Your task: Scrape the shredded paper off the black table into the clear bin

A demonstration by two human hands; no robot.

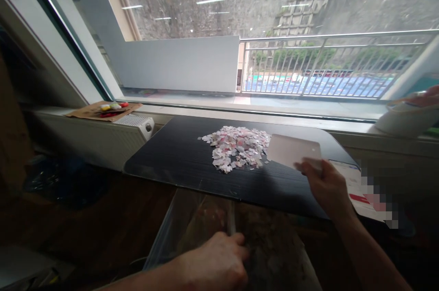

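A loose heap of small torn paper scraps (240,142), white and pinkish, lies on the dark table (164,158). My right hand (325,183) grips a thin flat beige scraper (291,148) by its near right corner. The scraper's left edge is close beside the heap, above the tabletop. Below the near table edge, my left hand (219,259) is closed on the rim of a clear plastic bag (174,227). The bag hangs with its top near the table's edge; what is inside it is dim and hard to make out.
On the table's right end lies a white printed sheet (363,195) with a red stripe, partly blurred out. A radiator (103,137) stands to the left, with cardboard (85,112) and small coloured items on top. The window (206,12) rises behind the table.
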